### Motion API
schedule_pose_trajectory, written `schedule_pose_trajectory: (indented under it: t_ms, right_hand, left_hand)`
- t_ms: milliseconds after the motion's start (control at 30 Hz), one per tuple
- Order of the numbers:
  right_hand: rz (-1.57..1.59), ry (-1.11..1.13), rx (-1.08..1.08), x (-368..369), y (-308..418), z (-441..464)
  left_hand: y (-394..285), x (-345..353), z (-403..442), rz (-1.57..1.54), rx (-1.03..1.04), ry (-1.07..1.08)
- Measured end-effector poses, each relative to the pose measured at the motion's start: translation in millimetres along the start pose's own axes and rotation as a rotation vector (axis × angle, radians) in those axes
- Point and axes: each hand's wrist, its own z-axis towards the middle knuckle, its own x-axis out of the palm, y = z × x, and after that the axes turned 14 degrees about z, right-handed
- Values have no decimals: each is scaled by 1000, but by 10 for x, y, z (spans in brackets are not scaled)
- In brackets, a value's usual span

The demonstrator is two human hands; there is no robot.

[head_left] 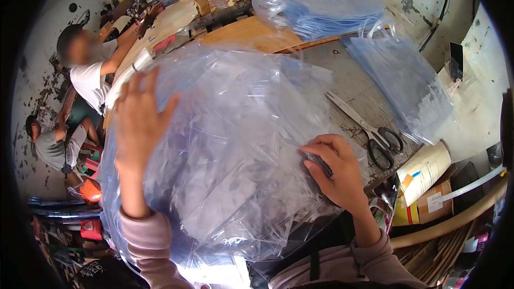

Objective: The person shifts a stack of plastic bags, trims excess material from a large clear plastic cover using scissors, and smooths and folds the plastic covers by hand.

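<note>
One clear plastic pile [235,128], near centre of the desk [350,83]. Left hand [140,123] open, fingers spread over its left side; right hand [338,175] half-curled at its right, can't tell if gripping. I'd steady flat-palmed, handle layers singly, avoid the scissors [370,130].

sheets [230,128]: glossy plastic | scissor blades [352,112]: metal | board [251,33]: probably wood
</note>
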Motion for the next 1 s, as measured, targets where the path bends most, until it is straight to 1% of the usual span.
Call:
schedule_pose_trajectory:
  t_ms: [67, 100, 167, 200, 267, 300, 367, 400, 467, 500, 567, 600, 667, 700, 767, 800, 833, 900, 967, 1000]
  right_hand:
    - [-44, -3, -47, 12, 7, 8]
    - [-41, -10, -44, 12, 11, 13]
    - [-88, 20, -62, 0, 20, 16]
    - [-85, 18, -63, 4, 26, 10]
    - [-1, -30, 9, 16, 31, 3]
    - [3, -42, -3, 20, 15, 2]
    - [139, -123, 53, 34, -48, -17]
    - [141, -139, 46, 33, -63, -19]
    - [55, -146, -73, 32, -81, -20]
    - [49, -160, -70, 29, -90, -23]
    - [87, -158, -110, 33, -106, -25]
    - [87, -169, -112, 23, -110, -31]
    - [154, -156, -53, 33, -94, -40]
    - [161, -159, -55, 29, -71, -55]
    - [447, -287, 105, -16, -30, -38]
    - [454, -292, 92, -59, 38, -66]
    - [472, -325, 131, -126, 151, -143]
    - [482, -354, 192, -260, 365, -221]
    - [50, -371, 19, -395, 489, -260]
    - [33, -366, 34, -439, 449, -251]
  left_hand:
    - [422, 327, -327, 5, 29, 342]
    - [466, 323, -286, 8, 37, 339]
    - [544, 268, -163, -348, 43, 854]
    - [502, 161, -72, -345, 43, 854]
    - [311, -142, 134, -666, 36, 1008]
    - [256, -176, 122, -654, 37, 994]
    - [89, -79, -21, -658, 297, 613]
    - [70, 28, -56, -650, 308, 602]
    - [145, 353, -156, -468, 33, 353]
    - [211, 523, -212, -473, 45, 345]
    - [345, 749, -289, -425, -76, 564]
    - [313, 637, -250, -422, -68, 556]
    - [179, 312, -162, -370, -164, 474]
    - [98, 262, -164, -362, -162, 474]
    - [-103, 200, -126, -684, -15, 266]
    - [-295, -8, -89, -768, 38, 205]
    - [-525, -270, -49, -853, 94, 144]
    - [-909, -608, -10, -925, 271, 12]
    - [-1239, -812, -12, -1050, 350, 34]
    - [-1355, -824, -23, -1073, 347, 39]
